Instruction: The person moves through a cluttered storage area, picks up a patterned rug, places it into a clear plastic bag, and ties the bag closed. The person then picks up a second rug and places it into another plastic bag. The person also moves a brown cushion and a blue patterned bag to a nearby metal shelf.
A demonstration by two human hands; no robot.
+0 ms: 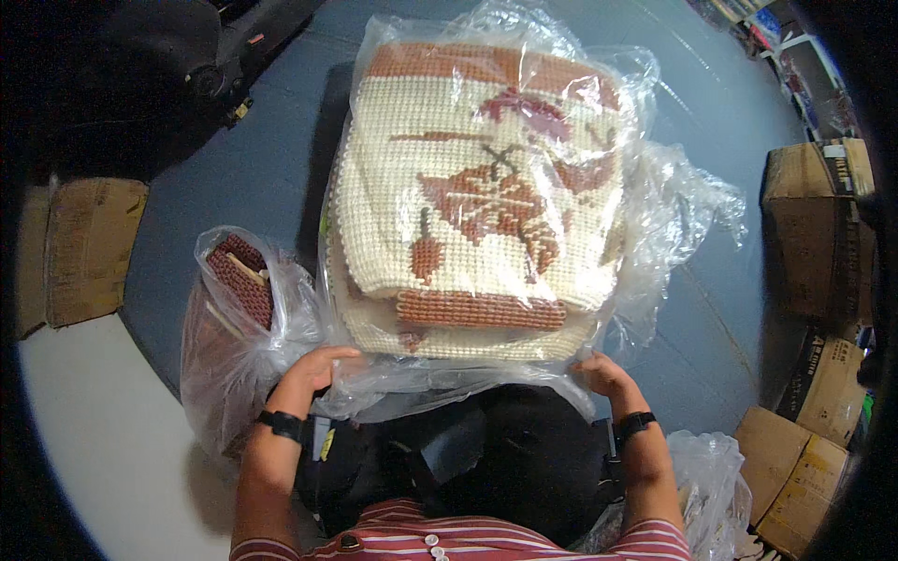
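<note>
A stack of cream and rust-brown knitted seat covers (491, 203) lies before me inside a clear plastic bag (652, 238). At its near left corner my left hand (316, 368) grips the bag's edge, fingers pointing toward the covers. My right hand (605, 373) is at the near right corner, its fingers closed on the same bag. The loose near edge of the plastic sags between both hands above my lap. Both wrists carry black bands.
Left of the covers stands another clear bag (231, 365) with a dark red knitted piece (242, 280). Cardboard boxes stand at the left (95, 249) and right (807, 238). More crumpled plastic (708, 477) lies at the lower right. A dark object (203, 70) fills the upper left.
</note>
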